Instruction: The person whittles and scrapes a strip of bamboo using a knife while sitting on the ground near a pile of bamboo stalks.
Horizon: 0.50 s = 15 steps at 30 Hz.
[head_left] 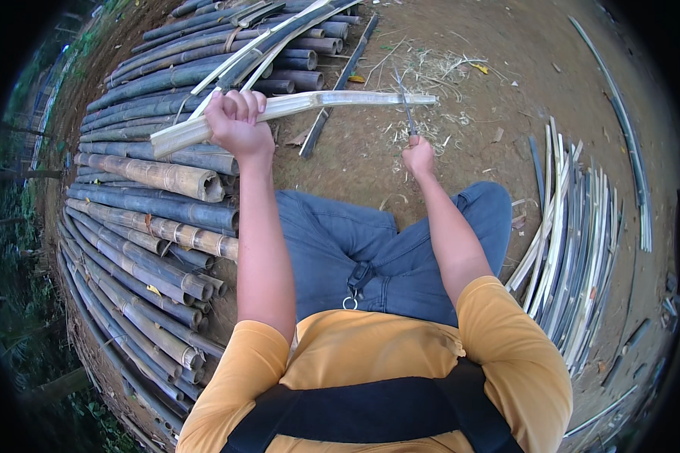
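Note:
My left hand [239, 128] is closed around a pale split bamboo strip [332, 100], which reaches from left of the fist across to the right, inner side showing. In my right hand [418, 157] is the handle of a knife [409, 113]. Its narrow blade points away from me and crosses the strip near the right end; whether the edge touches the strip I cannot tell. Pale bamboo shavings [449, 72] lie scattered on the ground around and beyond the blade.
Stacked bamboo poles [159, 204] fill the left side, with longer split pieces [268, 45] resting on top at the far end. One dark slat [347, 75] lies on the dirt. To my right is a heap of thin strips [574, 249], with a long split length [629, 136] beyond.

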{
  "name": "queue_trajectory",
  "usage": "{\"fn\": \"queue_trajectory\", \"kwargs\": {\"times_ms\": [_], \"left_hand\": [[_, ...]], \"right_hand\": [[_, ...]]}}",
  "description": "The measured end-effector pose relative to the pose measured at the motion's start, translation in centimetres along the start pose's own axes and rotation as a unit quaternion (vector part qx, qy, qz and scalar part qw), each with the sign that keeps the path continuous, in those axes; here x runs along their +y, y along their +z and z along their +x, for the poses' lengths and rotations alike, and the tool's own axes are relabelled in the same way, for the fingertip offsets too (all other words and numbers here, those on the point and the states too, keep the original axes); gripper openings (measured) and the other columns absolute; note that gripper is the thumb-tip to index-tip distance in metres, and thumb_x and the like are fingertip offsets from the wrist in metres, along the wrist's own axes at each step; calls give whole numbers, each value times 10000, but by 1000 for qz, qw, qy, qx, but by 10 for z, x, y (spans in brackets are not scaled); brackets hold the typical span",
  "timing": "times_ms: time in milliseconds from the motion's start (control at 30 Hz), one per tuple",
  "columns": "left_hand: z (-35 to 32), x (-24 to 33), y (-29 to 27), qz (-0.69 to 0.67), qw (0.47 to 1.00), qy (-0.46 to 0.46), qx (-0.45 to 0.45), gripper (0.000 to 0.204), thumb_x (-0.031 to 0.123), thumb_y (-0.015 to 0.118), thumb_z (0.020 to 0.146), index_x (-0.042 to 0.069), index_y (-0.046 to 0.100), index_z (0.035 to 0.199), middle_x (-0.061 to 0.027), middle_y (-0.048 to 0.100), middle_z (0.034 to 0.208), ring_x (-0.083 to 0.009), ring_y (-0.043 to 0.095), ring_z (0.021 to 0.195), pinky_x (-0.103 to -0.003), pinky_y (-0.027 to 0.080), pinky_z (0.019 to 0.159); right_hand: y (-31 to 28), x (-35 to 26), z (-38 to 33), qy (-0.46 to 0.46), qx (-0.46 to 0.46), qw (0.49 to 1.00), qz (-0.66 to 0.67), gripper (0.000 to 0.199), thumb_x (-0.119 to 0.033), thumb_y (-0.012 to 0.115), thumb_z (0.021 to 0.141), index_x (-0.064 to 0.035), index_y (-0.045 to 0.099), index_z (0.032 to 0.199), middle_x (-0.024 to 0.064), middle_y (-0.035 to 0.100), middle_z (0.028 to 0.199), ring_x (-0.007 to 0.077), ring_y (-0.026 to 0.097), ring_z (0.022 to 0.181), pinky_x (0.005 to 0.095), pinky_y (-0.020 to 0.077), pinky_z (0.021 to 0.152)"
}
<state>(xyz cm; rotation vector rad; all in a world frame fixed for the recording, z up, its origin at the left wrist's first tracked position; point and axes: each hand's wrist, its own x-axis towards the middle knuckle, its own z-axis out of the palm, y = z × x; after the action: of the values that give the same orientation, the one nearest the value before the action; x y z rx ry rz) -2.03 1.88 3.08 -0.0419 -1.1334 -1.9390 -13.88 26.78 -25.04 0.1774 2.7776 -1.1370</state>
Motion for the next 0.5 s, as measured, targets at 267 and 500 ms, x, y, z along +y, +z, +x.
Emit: {"fn": "queue_trajectory", "kwargs": {"times_ms": [267,500], "left_hand": [[2,0,-4,32,999,14,34,432,234,409,934,169,214,553,16,200,486,-117,208,439,-313,293,517],[1,-2,-8,17,1000,5,14,438,247,422,931,163,211,556,13,199,483,-120,204,452,-320,292,535]], "right_hand": [[2,-41,-40,-48,-40,998,21,185,-179,586,867,-44,612,991,249,687,938,438,659,930,521,516,830],[19,-1,-2,26,34,999,32,209,-145,624,821,-30,611,995,250,680,942,421,657,946,523,504,819]]}}
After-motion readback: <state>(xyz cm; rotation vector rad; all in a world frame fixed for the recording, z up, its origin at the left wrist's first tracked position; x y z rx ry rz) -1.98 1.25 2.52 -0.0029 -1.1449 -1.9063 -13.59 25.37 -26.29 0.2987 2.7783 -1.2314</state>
